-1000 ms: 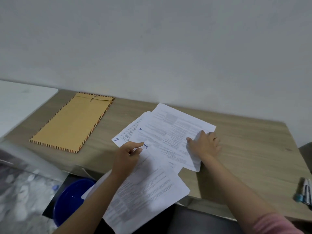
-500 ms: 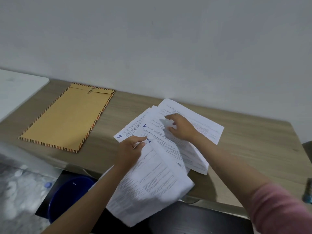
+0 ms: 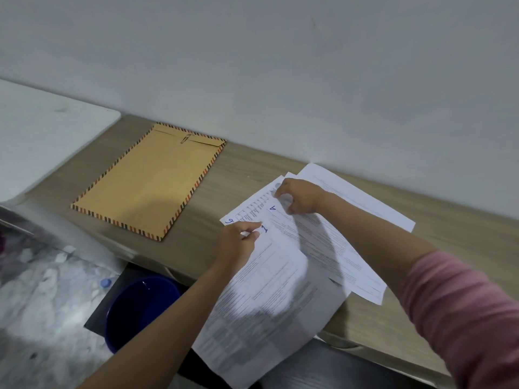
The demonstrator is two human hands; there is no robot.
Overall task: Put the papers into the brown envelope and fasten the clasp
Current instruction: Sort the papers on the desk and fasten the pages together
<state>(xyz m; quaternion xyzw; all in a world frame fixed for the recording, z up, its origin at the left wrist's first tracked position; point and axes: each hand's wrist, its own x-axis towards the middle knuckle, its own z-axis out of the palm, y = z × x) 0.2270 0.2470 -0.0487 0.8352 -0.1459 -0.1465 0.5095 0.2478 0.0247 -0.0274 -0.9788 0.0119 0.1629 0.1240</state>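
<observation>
Wood-grain desk [image 3: 280, 164] runs along a pale grey wall, carrying one brown envelope [image 3: 148, 186] lying flat at the left, well apart from four fanned printed papers [image 3: 295, 262]. One left hand [image 3: 238, 242] pinches the nearest sheet's top corner; one right hand [image 3: 299, 196] grips the far corners, fingers curled closed. One blue bucket [image 3: 140, 307] sits below.
</observation>
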